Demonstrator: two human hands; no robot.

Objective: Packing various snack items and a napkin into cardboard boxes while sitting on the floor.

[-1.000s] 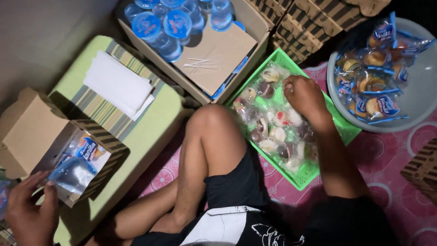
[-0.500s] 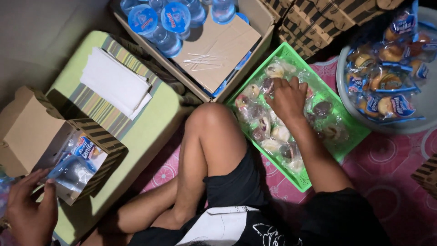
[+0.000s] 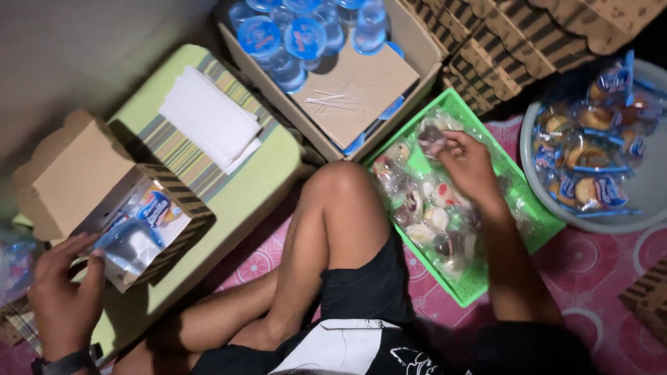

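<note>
Right hand (image 3: 467,167) lifts wrapped cake (image 3: 432,137) (over green basket (image 3: 464,290)).

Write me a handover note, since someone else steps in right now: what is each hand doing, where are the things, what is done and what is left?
Left hand: holds a clear water cup at the open snack box, touching its contents.
Right hand: pinches a wrapped sweet above the green basket.
Done: box already has a wrapped bun inside.
Left: sweet not yet in the box; box lid open. More water cups sit in the carton, buns in the grey basin.
</note>
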